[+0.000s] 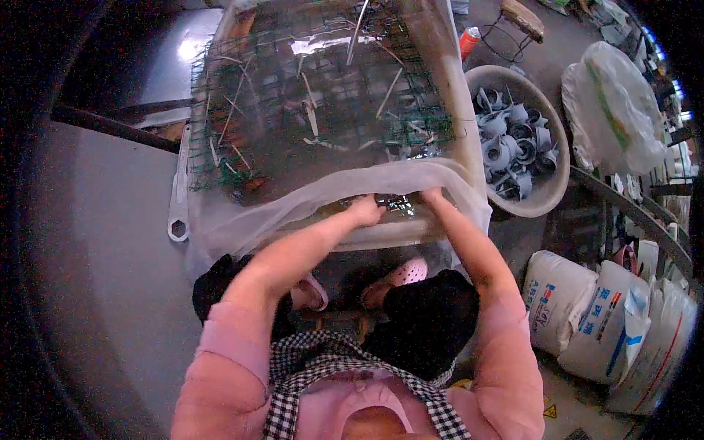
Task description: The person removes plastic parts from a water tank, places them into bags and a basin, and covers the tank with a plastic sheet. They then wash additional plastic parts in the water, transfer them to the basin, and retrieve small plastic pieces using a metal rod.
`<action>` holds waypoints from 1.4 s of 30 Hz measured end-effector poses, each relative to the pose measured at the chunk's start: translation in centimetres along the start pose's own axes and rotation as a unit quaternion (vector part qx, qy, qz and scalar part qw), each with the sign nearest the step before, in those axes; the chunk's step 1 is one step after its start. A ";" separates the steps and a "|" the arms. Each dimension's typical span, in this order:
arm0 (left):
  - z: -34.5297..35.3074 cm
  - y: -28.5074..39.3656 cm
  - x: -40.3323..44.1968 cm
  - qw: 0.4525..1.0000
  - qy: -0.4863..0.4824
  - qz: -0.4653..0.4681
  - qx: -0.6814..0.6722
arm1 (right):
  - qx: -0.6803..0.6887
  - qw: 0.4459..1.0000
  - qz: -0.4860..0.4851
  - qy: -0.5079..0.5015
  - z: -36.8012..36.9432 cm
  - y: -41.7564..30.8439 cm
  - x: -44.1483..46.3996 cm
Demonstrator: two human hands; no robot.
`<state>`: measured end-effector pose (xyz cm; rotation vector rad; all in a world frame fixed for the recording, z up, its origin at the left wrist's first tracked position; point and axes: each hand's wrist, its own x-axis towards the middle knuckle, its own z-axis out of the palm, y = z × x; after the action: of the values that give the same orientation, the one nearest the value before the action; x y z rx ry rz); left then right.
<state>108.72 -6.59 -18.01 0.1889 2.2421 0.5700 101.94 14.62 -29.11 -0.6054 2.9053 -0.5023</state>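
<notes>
A large tub [460, 81] of murky water stands in front of me. White sheer mesh [315, 194] is draped over its near end. Both arms reach down to a gap between the mesh and the near rim. My left hand [367, 210] is at the waterline with its fingers bent inward; anything between them is hidden. Just right of it, my right hand [431, 195] goes under the mesh edge, and its fingers are hidden. Small shiny bits show in the water between the hands. Green netting [429, 126] with pale strips spreads across the tub.
On the right, a round basin [559, 158] holds many grey plastic parts [506, 147]. Printed white sacks [561, 297] and a plastic bag [616, 110] stand beyond it. A large wrench [178, 194] lies along the left side. An orange can [469, 42] and a stool [524, 20] are behind.
</notes>
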 end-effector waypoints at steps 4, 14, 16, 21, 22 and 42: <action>2.6 0.9 4.2 0.977 0.078 -0.084 -0.180 | 0.038 0.999 0.021 0.007 -0.8 0.2 0.7; 7.8 0.3 10.4 0.894 0.219 0.009 -0.390 | 0.089 0.995 0.042 -0.010 -0.9 0.3 -0.2; 10.4 -0.5 13.3 0.894 0.434 0.076 -0.079 | 0.099 0.994 0.042 -0.020 -1.1 -0.1 -0.2; 7.6 -1.6 14.1 0.876 0.424 0.064 -0.221 | 0.121 0.990 0.046 -0.054 -2.2 -0.9 -0.1; 7.2 -1.7 13.8 0.874 0.422 0.063 -0.231 | 0.126 0.989 0.049 -0.063 -2.5 -1.1 -0.2; 0.8 -2.2 5.7 0.854 0.232 -0.071 -0.460 | 0.247 0.943 0.153 -0.161 -10.5 -10.9 -0.5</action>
<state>105.59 -6.44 -23.33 -0.6608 2.1152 1.6583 104.31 8.49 -15.50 -0.1394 2.3659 -0.9386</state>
